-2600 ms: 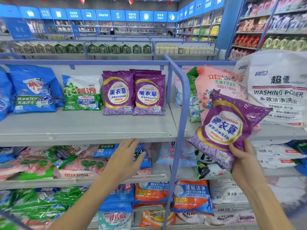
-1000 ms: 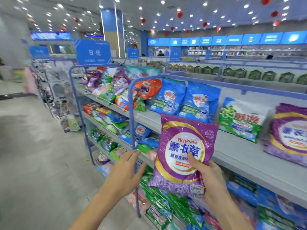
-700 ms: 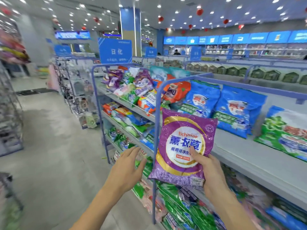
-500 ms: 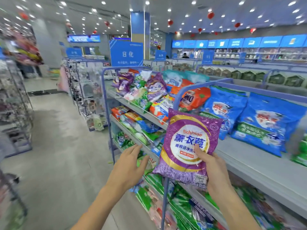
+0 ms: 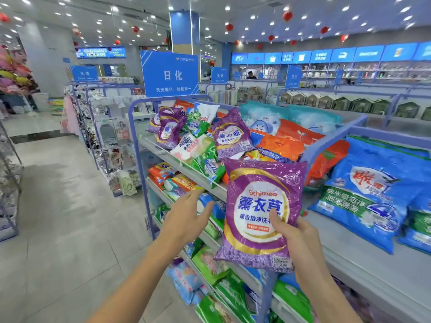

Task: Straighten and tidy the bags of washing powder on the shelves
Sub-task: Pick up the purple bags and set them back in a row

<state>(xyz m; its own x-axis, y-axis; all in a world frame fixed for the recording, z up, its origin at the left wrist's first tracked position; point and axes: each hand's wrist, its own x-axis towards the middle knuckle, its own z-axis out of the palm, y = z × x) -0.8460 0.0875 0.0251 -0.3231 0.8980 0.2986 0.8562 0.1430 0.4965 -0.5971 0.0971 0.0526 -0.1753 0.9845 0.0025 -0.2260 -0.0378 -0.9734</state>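
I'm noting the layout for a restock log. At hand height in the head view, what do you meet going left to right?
Floor → left hand → purple bag, gripped by the right hand → big blue bag lying on the shelf.

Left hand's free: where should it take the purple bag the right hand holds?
Probably its bare left edge, from the left: the purple bag is held upright, the right hand grips its lower right, and the left hand hovers beside that edge.

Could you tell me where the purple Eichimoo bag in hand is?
Head view, mid-frame: the right hand grips the purple Eichimoo bag, left of the shelved blue bag.
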